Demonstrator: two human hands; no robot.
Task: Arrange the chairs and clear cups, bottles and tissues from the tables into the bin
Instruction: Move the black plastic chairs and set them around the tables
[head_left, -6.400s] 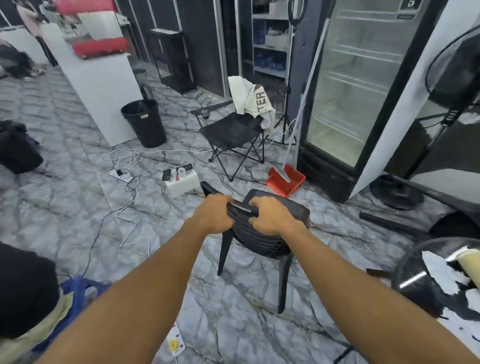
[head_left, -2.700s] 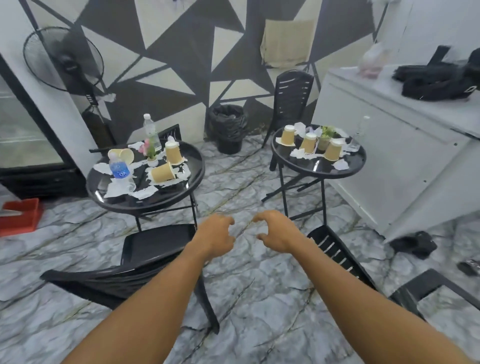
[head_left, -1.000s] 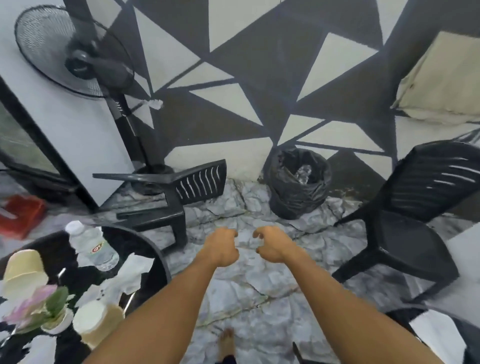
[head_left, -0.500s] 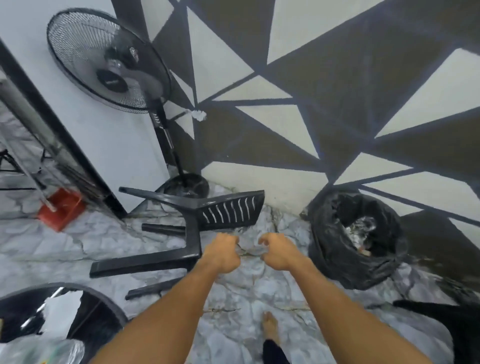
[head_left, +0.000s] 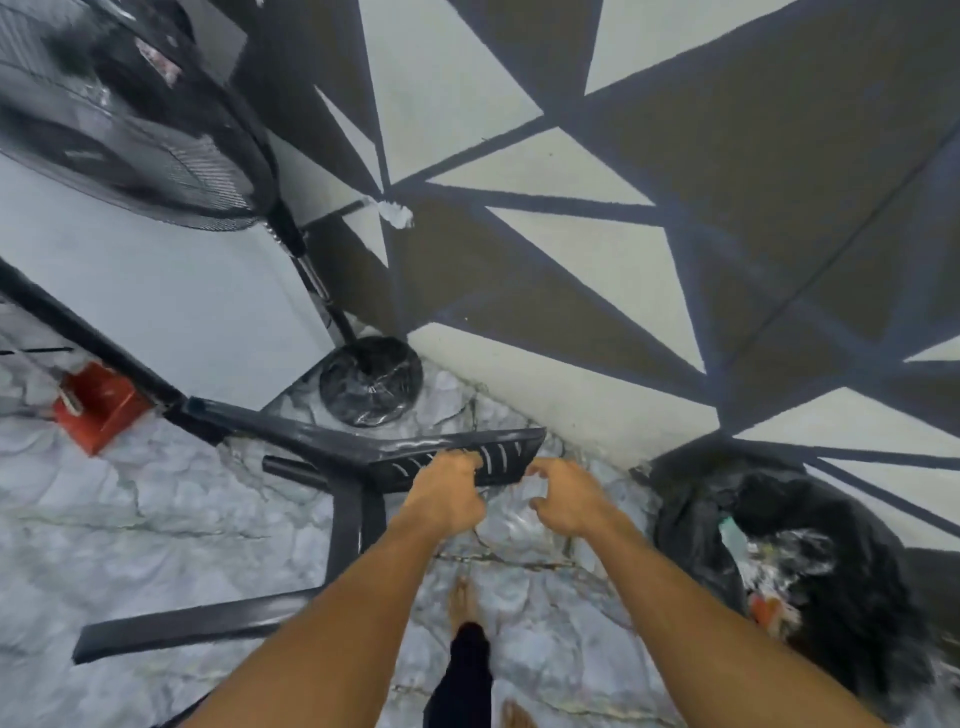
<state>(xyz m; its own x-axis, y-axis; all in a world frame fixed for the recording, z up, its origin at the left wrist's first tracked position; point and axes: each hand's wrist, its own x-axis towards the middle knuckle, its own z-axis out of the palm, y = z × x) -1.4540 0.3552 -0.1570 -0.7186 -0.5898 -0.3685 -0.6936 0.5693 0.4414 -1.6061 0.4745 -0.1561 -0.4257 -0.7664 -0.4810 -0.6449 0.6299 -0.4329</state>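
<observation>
Two bare hands reach out before us over the marble floor (head_left: 156, 519); far left lies a red dustpan (head_left: 96, 405), with a pedestal fan (head_left: 156, 140) standing above it by the wall; next comes the black plastic chair (head_left: 358, 499), tipped on its side, its slotted backrest pointing right; our left hand (head_left: 447, 493) curls over the backrest's near edge, fingers touching it, though we cannot tell whether the grasp is closed; our right hand (head_left: 566, 499) hovers spread and empty just beside the backrest's corner; at the far right sits the black bin (head_left: 810, 571), litter inside.
</observation>
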